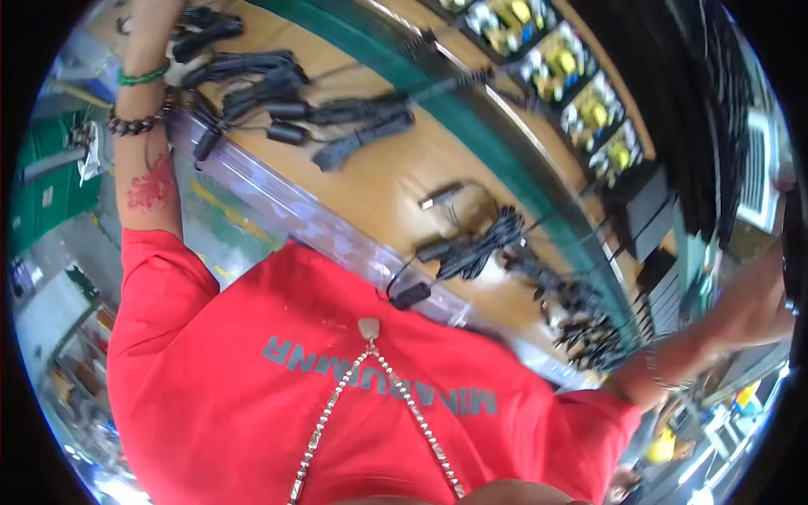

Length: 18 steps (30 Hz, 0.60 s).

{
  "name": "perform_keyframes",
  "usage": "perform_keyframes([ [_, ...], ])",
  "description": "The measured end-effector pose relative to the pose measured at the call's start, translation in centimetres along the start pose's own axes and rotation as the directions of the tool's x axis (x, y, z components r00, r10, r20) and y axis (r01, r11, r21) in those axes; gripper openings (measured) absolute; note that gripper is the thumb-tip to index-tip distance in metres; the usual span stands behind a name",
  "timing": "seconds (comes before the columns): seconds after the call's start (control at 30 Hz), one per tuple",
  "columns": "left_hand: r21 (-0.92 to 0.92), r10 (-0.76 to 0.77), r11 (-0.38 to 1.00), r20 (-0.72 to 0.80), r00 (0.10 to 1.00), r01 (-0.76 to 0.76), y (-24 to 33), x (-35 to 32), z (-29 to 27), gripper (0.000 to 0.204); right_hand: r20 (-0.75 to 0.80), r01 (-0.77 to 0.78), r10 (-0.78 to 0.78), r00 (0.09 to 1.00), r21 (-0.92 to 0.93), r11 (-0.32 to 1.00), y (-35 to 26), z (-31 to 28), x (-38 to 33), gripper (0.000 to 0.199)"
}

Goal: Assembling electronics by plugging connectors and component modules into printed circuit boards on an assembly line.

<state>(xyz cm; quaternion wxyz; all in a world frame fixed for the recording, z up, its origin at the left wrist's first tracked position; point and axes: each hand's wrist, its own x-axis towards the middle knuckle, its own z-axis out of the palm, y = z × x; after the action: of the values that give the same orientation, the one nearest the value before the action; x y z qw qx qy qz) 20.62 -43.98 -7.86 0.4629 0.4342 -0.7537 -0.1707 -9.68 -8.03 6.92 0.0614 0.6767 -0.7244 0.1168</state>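
Note:
My left hand (151,34) reaches to the top left edge of the head view, above a green cord and a beaded bracelet. Its fingers are cut off, so its grip is hidden. Nearest to it lie coiled black cables (261,80) on a tan worktable (337,206). My right hand (753,295) stretches out to the far right rim, blurred, with its fingers not clear. A black cable bundle (480,248) with small cylindrical and box-shaped ends rests mid-table, one end hanging at the front edge. More dark cables (581,324) are heaped toward the right.
A green strip (471,126) runs along the table, with a metal rail beyond. Bins of small yellow and white parts (560,63) line the back. A black box (644,210) stands at right. Another person in yellow (665,446) is at lower right. Green equipment (55,185) stands at left.

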Motion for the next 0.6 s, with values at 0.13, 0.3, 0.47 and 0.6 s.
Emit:
perform_keyframes([
  [0.13,-0.046,0.29,0.955,-0.081,0.954,-0.294,-1.5,-1.0,3.7,0.023,-0.399,0.013,-0.072,0.914,-0.15,0.989,-0.3,11.1,0.3,0.012],
  [0.3,0.149,0.264,0.954,-0.004,0.965,-0.26,2.8,-0.4,1.6,0.023,-0.49,0.095,-0.183,0.852,-0.199,0.975,-1.8,7.1,-0.2,0.014],
  [0.47,0.139,0.526,0.778,0.39,0.756,-0.613,4.9,8.7,8.4,0.027,-0.528,0.116,-0.192,0.827,-0.174,0.978,-3.7,5.2,-1.2,0.014],
  [0.6,0.033,0.52,0.688,0.675,0.524,-0.725,8.9,12.0,14.6,0.027,-0.38,0.205,-0.247,0.891,-0.147,0.968,-5.2,5.3,-2.3,0.015],
])
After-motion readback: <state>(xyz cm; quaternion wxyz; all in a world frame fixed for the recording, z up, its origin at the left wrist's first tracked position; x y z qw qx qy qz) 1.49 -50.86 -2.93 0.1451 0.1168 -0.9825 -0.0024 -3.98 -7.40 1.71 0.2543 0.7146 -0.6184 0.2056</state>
